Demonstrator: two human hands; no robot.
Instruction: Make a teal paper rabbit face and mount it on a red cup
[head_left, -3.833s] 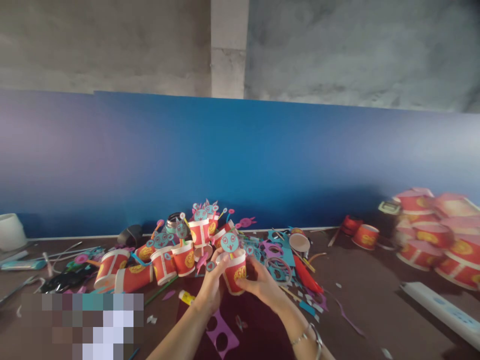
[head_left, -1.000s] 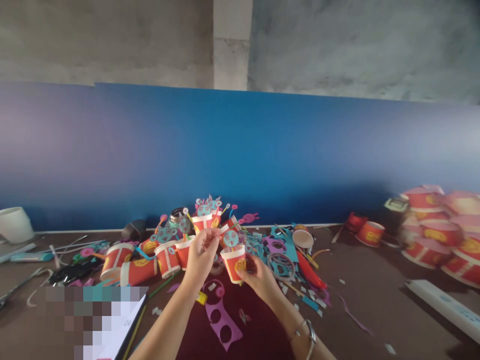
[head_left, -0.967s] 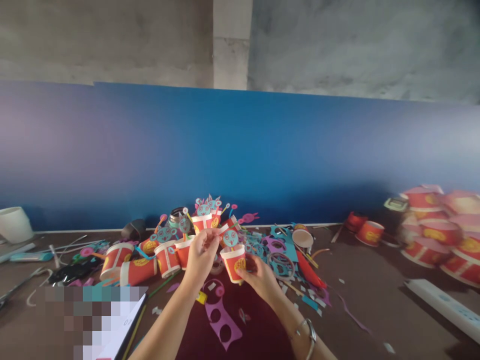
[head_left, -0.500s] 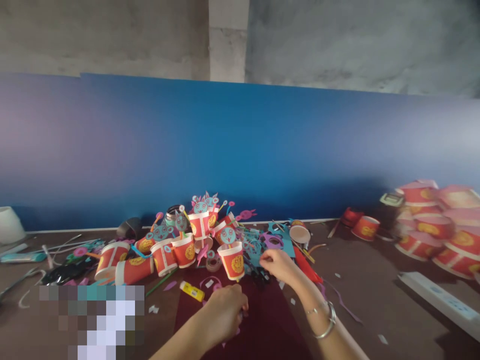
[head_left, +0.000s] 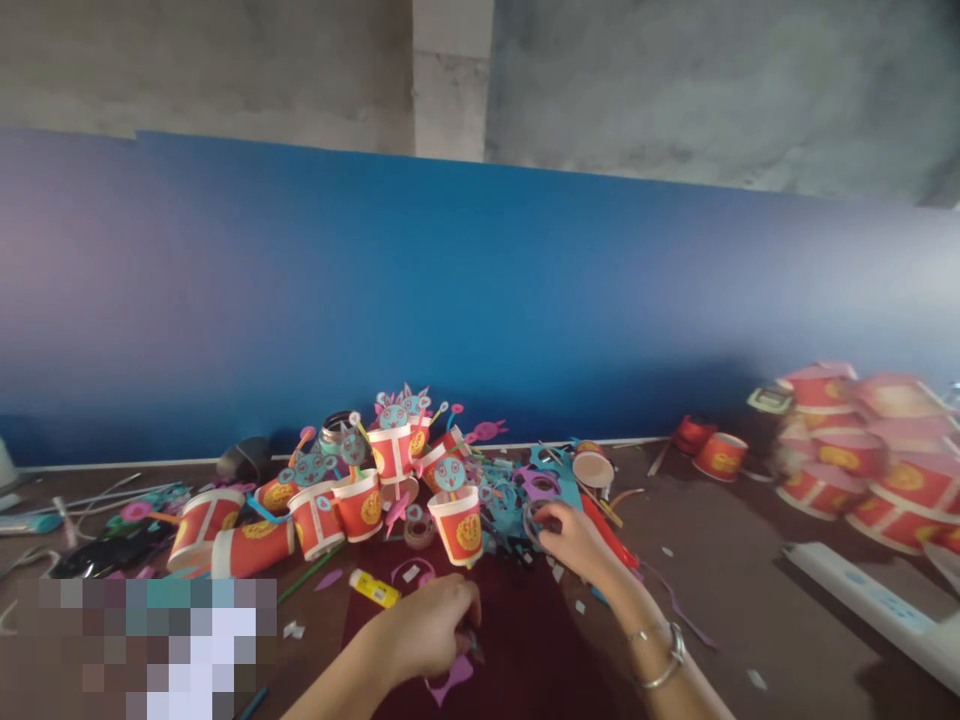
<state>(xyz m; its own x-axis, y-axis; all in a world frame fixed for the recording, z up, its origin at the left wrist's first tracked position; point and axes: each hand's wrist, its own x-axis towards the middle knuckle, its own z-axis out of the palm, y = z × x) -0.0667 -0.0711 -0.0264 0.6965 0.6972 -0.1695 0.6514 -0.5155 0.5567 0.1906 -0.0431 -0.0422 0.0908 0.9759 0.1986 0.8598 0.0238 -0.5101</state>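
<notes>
My left hand [head_left: 439, 625] is low over the dark red sheet [head_left: 525, 635], fingers curled together; what they pinch is hard to see. Just below those fingers is a purple paper cut-out [head_left: 454, 682]. My right hand [head_left: 576, 540], with bangles at the wrist, closes its fingertips on a greyish ring that looks like a roll of tape [head_left: 532, 520], at the edge of the blue paper scraps [head_left: 504, 512]. Between and beyond the hands stands a red paper cup [head_left: 457, 530] with a blue paper face above its rim. A yellow glue stick [head_left: 375, 588] lies left of my left hand.
Several decorated red cups [head_left: 315, 520] crowd the left and middle. Stacked red cups [head_left: 892, 460] stand at the right, behind a white power strip [head_left: 862, 595]. A tape roll [head_left: 418, 530] lies behind the front cup. A blue panel [head_left: 465, 300] borders the table's back.
My right hand has closed on the grey ring at the scraps. The left hand has shifted slightly down and left, and more of the purple cut-out shows. The view has shifted slightly.
</notes>
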